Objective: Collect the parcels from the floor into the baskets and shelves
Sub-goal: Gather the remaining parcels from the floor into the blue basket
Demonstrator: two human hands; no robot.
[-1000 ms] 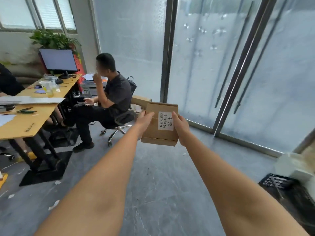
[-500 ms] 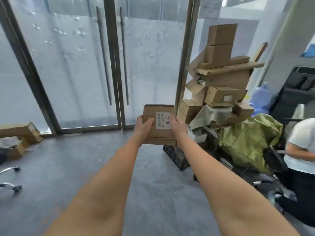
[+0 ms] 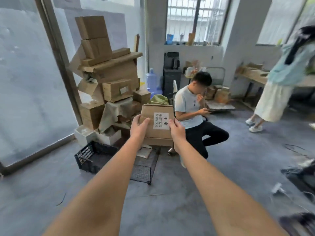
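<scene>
Head view: cardboard parcel (image 3: 157, 126) held up in the air at arm's length, centre frame, betw. both hands, well above the grey floor (image 3: 179, 201). Left hand (image 3: 139, 128) grips its left edge, thumb laid over the front face, fingers curled round behind & hidden. Right hand (image 3: 177, 131) grips the right edge, thumb on the front just beside the white label (image 3: 161, 120) w/ printed characters; its fingers also behind the box, out of sight. Parcel upright, tilted slightly back, label facing the camera.

Below & left of the parcel: black plastic basket (image 3: 88, 155) on the floor, touching a white foam box (image 3: 85, 133). Just right of the basket, a dark wire-mesh basket (image 3: 144, 169), under the held parcel. Behind, a tall stack of cardboard boxes (image 3: 105, 74) leans by the glass wall. Seated person (image 3: 190, 106) right behind the parcel, looking at a phone. Another person (image 3: 279, 79) stands far right, well apart.
</scene>
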